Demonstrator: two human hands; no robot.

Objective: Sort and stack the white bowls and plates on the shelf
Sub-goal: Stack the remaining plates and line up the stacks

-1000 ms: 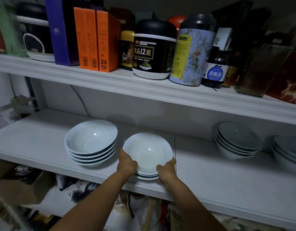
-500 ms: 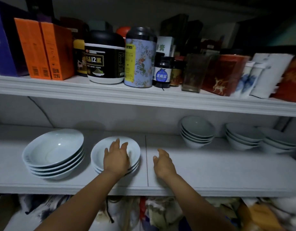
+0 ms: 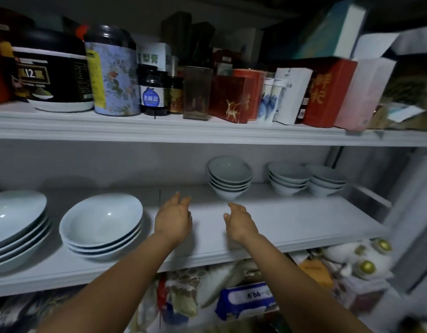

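On the white middle shelf (image 3: 291, 219) a stack of wide white plates (image 3: 12, 227) sits at the far left, with a stack of three shallow white bowls (image 3: 101, 224) beside it. Three stacks of small deep bowls stand at the back right: one (image 3: 229, 176) near the middle, another (image 3: 288, 177) and a third (image 3: 326, 180) further right. My left hand (image 3: 174, 218) and my right hand (image 3: 240, 222) hover over the bare shelf between the shallow bowls and the small bowls. Both are empty, with fingers apart and pointing toward the nearest small-bowl stack.
The upper shelf (image 3: 207, 133) is crowded with tins, jars and boxes, among them a floral tin (image 3: 113, 78) and a red box (image 3: 229, 99). Bags and packages fill the space below the middle shelf (image 3: 246, 299). A wall closes off the right end.
Both hands let go of the shallow bowl stack and moved right across the shelf toward the small bowls. The view swung right, so the plates slid to the left edge.
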